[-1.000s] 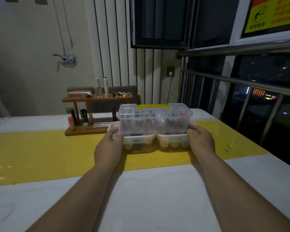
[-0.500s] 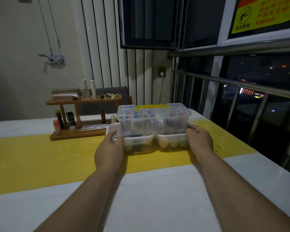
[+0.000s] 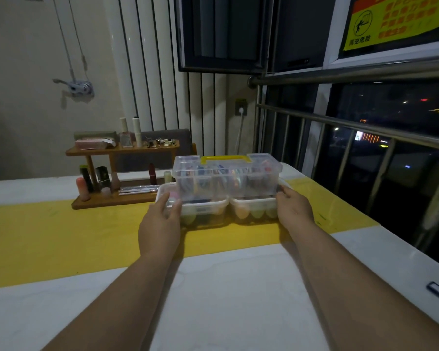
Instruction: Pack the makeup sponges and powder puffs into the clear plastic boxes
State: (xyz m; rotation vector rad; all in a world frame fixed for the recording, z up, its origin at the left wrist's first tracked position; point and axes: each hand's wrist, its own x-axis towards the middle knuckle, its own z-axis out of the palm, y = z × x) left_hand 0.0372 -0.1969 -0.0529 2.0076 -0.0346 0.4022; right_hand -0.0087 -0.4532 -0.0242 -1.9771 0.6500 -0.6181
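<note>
2 low clear boxes are sitting side by side on the yellow runner, touching: the left box and the right box, with egg-shaped sponges showing through their walls. We are gripping the outer end of each, left hand and right hand curled round. A taller handled box is resting on both.

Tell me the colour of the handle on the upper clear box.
Yellow; the handle on the upper clear box shows best in the head view.
</note>
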